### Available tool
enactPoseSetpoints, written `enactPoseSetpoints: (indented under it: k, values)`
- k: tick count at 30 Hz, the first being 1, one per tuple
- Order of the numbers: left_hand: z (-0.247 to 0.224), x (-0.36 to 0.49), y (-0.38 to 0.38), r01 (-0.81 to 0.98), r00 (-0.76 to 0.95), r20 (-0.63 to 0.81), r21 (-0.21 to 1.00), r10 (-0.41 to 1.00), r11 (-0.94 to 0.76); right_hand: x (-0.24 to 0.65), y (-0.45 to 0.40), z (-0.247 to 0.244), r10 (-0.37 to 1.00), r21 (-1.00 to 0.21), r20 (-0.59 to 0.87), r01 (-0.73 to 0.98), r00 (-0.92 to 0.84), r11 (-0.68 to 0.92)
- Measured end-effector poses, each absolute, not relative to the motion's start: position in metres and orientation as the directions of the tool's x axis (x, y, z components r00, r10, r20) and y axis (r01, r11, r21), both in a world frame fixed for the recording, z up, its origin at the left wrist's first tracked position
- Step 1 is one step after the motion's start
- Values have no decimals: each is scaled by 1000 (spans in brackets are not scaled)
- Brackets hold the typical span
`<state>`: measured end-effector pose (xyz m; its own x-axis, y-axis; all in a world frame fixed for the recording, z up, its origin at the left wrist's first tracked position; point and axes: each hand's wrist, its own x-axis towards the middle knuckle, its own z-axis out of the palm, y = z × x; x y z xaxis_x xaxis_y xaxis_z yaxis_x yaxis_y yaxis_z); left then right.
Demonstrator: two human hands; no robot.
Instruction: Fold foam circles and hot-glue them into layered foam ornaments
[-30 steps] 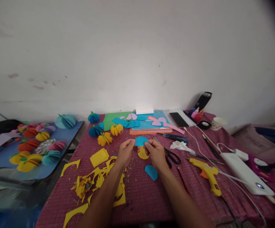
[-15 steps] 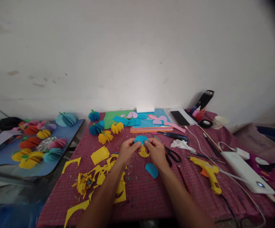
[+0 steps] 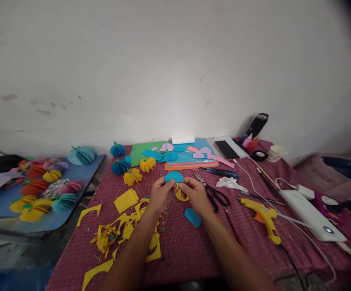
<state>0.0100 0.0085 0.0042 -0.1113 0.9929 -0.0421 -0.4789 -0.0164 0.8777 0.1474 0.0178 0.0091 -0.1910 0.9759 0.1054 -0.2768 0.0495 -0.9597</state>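
Note:
A round blue paper piece (image 3: pixel 174 176) is pinched between the thumb and fingers of my left hand (image 3: pixel 161 192). My right hand (image 3: pixel 194 194) is closed too, its thumb and fingertips at the lower right edge of the blue paper. Just below, a yellow paper piece (image 3: pixel 181 196) shows between the hands; whether it is held or lies on the cloth I cannot tell. Another blue paper piece (image 3: pixel 193 218) lies on the cloth under my right wrist. Black-handled scissors (image 3: pixel 214 196) rest right beside my right hand.
Yellow paper offcuts (image 3: pixel 128 228) and a yellow paper stack (image 3: pixel 126 200) lie left. At right are a yellow glue gun (image 3: pixel 263 216) with its cord, a white power bank (image 3: pixel 311 214), a pencil (image 3: pixel 233 226) and a screwdriver (image 3: pixel 219 173). Paper pumpkins (image 3: pixel 133 176) stand at the back left.
Both hands have shifted slightly; the blue paper now sits a little left of my right fingertips, which have slid toward its lower edge. The view has turned slightly.

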Motion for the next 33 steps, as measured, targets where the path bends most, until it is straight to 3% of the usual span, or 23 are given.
enactPoseSetpoints:
  k: [26, 33]
  values:
    - [-1, 11, 9, -429, -108, -21, 903, 994, -28, 146, 19, 6, 984, -956, 62, -293, -165, 11]
    - [-7, 9, 10, -256, -123, 24, 965, 992, -55, 147, 20, 6, 987, -951, 66, -309, -149, 17]
